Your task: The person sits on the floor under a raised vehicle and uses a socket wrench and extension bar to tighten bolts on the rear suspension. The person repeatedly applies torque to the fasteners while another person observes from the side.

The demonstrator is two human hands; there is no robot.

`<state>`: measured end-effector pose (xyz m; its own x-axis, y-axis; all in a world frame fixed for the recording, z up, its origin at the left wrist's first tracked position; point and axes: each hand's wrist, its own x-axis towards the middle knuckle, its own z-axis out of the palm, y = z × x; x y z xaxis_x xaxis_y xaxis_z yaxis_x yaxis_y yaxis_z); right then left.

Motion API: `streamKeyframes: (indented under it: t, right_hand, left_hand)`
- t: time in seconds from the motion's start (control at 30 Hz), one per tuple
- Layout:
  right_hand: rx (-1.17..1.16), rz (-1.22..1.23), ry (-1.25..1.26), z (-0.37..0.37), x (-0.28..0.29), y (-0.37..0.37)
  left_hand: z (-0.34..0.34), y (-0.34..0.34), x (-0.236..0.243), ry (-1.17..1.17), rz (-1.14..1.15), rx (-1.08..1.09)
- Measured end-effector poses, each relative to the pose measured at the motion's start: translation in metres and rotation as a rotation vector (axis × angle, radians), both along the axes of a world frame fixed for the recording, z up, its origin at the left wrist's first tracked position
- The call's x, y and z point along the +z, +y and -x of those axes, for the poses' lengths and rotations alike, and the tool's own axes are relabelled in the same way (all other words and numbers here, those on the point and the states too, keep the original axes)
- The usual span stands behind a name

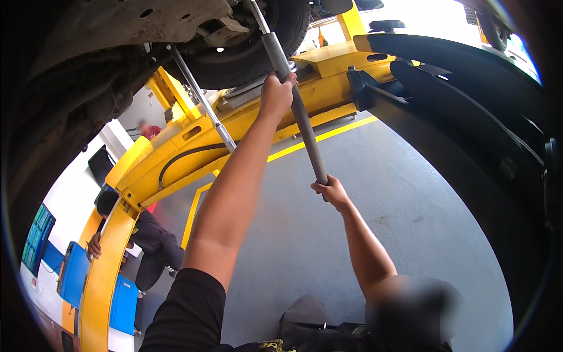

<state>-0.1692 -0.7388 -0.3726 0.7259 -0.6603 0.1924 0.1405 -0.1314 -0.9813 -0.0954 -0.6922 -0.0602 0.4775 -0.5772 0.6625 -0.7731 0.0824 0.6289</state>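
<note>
A long grey metal pipe slants down from the vehicle's underside, its upper end around or against a thinner shiny bar; how they join is unclear. My left hand is closed round the upper part of the pipe, arm stretched up. Lower down, my right hand grips the pipe's bottom end. Beside the pipe's top is a black tyre. Further left, a chrome rod runs down from the underside, with neither hand on it. What the shiny bar's far end meets is out of view.
A yellow lift beam crosses behind the pipe, and dark curved panels fill the right. At left, a person in dark clothes is behind a yellow post, near blue cabinets. The grey floor carries yellow lines.
</note>
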Motion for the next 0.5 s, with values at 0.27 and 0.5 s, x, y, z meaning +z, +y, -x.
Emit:
streamKeyframes:
  t: [0.27, 0.5]
  right_hand:
    - [-0.136, -0.134, 0.119, 0.003, -0.021, -0.002]
    - [-0.108, -0.111, 0.195, -0.002, 0.003, 0.026]
  left_hand:
    - [0.05, 0.099, -0.032, -0.217, 0.222, 0.079]
    - [-0.049, 0.136, -0.093, 0.222, 0.322, 0.195]
